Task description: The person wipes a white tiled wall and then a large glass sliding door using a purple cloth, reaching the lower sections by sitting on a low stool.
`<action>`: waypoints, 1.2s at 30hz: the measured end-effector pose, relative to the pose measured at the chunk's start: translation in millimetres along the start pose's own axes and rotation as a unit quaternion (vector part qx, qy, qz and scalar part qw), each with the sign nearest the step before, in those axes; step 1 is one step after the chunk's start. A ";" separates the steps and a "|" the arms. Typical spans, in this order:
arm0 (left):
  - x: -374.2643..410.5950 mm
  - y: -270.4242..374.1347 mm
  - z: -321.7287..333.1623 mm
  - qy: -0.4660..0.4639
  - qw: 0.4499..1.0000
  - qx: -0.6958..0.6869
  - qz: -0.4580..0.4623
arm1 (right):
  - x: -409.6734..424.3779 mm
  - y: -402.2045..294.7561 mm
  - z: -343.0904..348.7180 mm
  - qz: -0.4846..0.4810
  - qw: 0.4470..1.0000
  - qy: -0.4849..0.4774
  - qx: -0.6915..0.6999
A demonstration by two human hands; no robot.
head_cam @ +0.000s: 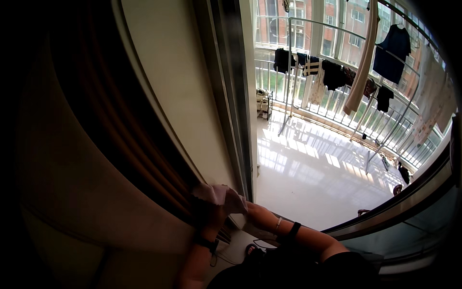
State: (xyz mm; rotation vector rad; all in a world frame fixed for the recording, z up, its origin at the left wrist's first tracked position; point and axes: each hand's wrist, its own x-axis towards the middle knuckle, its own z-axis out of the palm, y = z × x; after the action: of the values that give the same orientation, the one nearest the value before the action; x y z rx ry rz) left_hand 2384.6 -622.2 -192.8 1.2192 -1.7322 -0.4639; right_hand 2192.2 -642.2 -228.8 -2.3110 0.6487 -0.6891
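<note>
A pale pinkish cloth [234, 200] is bunched between my two hands, low in the view, in front of the cream door casing [180, 83]. My left hand [210, 213] is in deep shadow beneath the cloth's left part; its fingers are mostly hidden. At the cloth's right edge, my right hand [256, 215] has its fingers closed on the fabric. Just left of my left hand hang the folds of a brown curtain [144, 169]. A dark metal door frame [234, 108] rises beyond the cloth.
Past the doorway lies a balcony with a glossy tiled floor [288, 188]. Clothes hang on a metal drying rack [290, 72] and along the window railing. A small shoe rack [267, 104] stands by the left wall. Thin cables [225, 258] run on the floor near my foot.
</note>
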 end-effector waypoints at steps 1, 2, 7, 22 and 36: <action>-0.3 12.3 6.7 -0.001 0.995 0.093 0.040 | -9.4 0.5 -5.6 -0.009 1.000 0.017 0.004; 0.2 24.7 19.4 0.002 0.981 0.177 0.084 | -22.0 -0.1 -13.5 -0.010 0.999 0.035 0.002; 23.4 98.6 73.6 -0.026 0.997 -0.066 0.039 | -77.0 -12.7 -63.8 -0.030 0.988 0.131 -0.078; 38.8 319.5 289.0 -0.157 0.898 -0.169 0.374 | -343.1 -128.8 -244.4 0.143 0.767 0.414 -0.468; 13.0 401.3 374.4 -0.176 0.954 -0.222 0.097 | -438.1 -91.0 -256.6 0.154 0.816 0.471 -0.299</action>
State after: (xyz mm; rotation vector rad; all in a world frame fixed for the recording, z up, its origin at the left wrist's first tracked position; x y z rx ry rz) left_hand 1855.4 -533.3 -76.9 0.6640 -1.8845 -0.9367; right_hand 1733.6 -427.9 -129.4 -2.1521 1.8666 -1.6700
